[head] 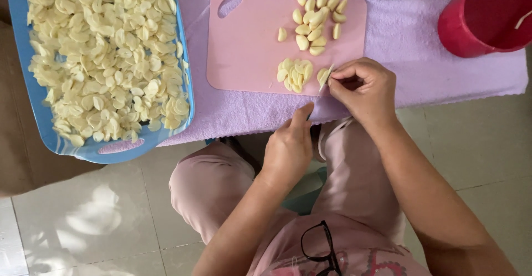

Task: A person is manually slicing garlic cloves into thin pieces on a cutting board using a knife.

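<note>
- Landmark: pink cutting board [249,49], lying on a lilac towel [421,60] that covers the surface.
- Right hand [363,90]: at the board's near right corner. Grip clamped on a small knife [326,80]; thin blade angled down onto a garlic clove [322,75] at the board's near edge.
- Left hand [288,146]: off the board, just below its near edge, over the person's lap. Fingers curled, thumb up toward the towel edge; whether the grip has anything in it can't be told.
- Work in hand, as judged: slicing peeled garlic cloves into thin slices.
- Done: blue tray [33,96], well left of the board, loaded w/ garlic slices [105,54] nearly edge to edge. Small pile of fresh slices [295,75] on the board, just left of the knife.
- Left: cluster of whole peeled cloves [316,24] at the board's far right, approx. a dozen plus, uncut; one clove sits slightly apart to the cluster's left.
- Est. progress: bulk finished, judging by tray load vs. cloves on the board; the pile of fresh slices is not in the tray yet.
- Other: red container [487,16] well right of the board; contents mostly hidden, so any further stock can't be confirmed.
</note>
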